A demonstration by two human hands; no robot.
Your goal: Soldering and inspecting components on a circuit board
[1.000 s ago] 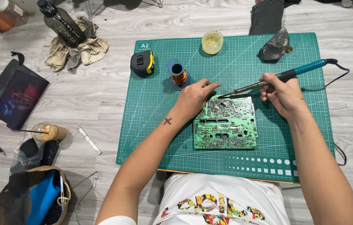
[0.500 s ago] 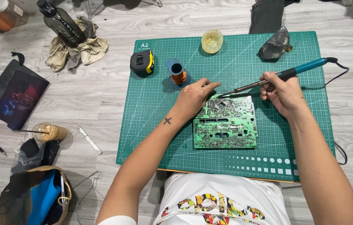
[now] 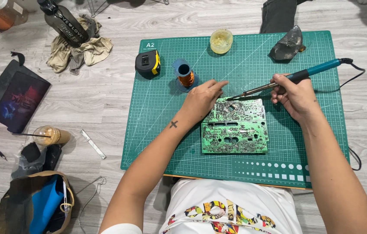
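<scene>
A green circuit board (image 3: 234,128) lies solder side up on a green cutting mat (image 3: 157,125). My left hand (image 3: 203,99) rests on the board's upper left corner, fingers stretched toward its top edge; whether it pinches solder wire I cannot tell. My right hand (image 3: 295,96) grips a soldering iron (image 3: 284,81) with a blue and black handle. The iron's metal tip touches the board's top edge, just right of my left fingertips. Its cable runs off the mat's right side.
On the mat stand a spool of copper wire (image 3: 185,76), a black and yellow tape measure (image 3: 148,63), a yellowish tub (image 3: 221,40) and a dark lump (image 3: 286,45). On the floor at left lie a rag, a dark bottle (image 3: 65,23), a cup, a pouch and a bag.
Both hands keep their place at the board's top edge; the iron tip stays near my left fingertips. Only slight shifts are visible.
</scene>
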